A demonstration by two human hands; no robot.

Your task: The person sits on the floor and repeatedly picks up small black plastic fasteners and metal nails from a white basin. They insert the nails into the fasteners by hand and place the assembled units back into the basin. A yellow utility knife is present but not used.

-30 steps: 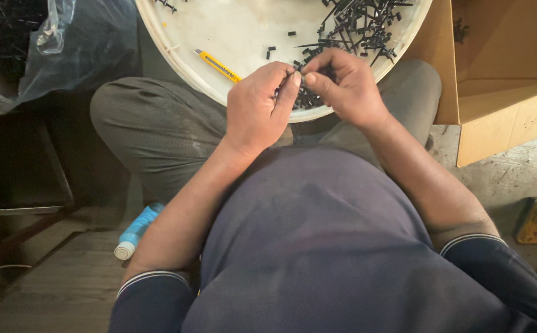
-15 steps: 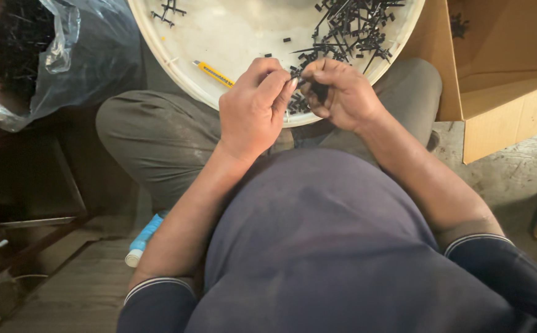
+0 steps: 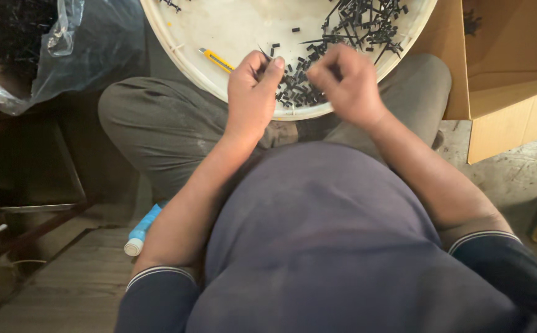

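A round white basin (image 3: 219, 74) rests across my knees, holding heaps of small black plastic pieces (image 3: 361, 21) and a yellow utility knife (image 3: 217, 60). My left hand (image 3: 253, 92) sits at the basin's near rim with thumb and fingers pinched on a thin black piece (image 3: 263, 52). My right hand (image 3: 345, 83) hovers just to its right over a pile of short black bits (image 3: 297, 86), its fingers curled together; whatever it pinches is hidden. A small gap separates the two hands.
A clear plastic bag (image 3: 40, 49) full of black parts lies at the upper left. An open cardboard box (image 3: 502, 92) stands to the right. A blue and white bottle (image 3: 142, 229) lies on the floor by my left leg. Dark metal frames (image 3: 28, 209) are at left.
The hands, pressed together over the basin rim before, have drawn apart. The right hand has shifted right. The view has tilted, showing more of the basin.
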